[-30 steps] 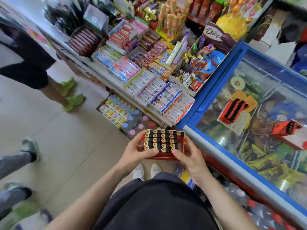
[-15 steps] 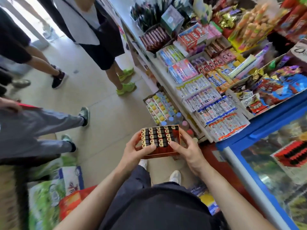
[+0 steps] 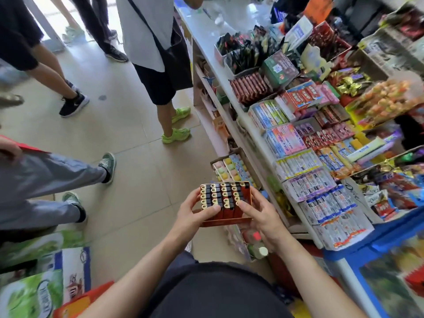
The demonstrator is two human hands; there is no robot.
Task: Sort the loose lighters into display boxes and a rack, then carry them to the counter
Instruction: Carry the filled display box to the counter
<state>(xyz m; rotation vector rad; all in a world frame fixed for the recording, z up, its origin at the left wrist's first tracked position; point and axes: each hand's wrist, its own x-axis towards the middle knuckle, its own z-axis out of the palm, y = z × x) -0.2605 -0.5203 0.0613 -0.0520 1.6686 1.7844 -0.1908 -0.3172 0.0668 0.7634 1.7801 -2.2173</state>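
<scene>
I hold a red display box (image 3: pixel 226 221) in front of my waist, packed with several rows of black-and-gold lighters (image 3: pixel 220 195). My left hand (image 3: pixel 192 212) grips its left side with the thumb over the near lighters. On the right side sits my right hand (image 3: pixel 260 218), its fingers touching the lighter tops. The white counter (image 3: pixel 231 17) runs away at the upper right, its far end bare.
A person in green shoes (image 3: pixel 176 134) stands against the counter ahead. More legs and feet (image 3: pixel 73 104) fill the left floor. Snack displays (image 3: pixel 305 143) cover the sloped shelf on the right. A blue freezer (image 3: pixel 376 260) stands at lower right, bags (image 3: pixel 41 290) at lower left.
My view has swung left and up, away from the freezer toward the counter and the people. The box stays in both hands, carried along the shelf.
</scene>
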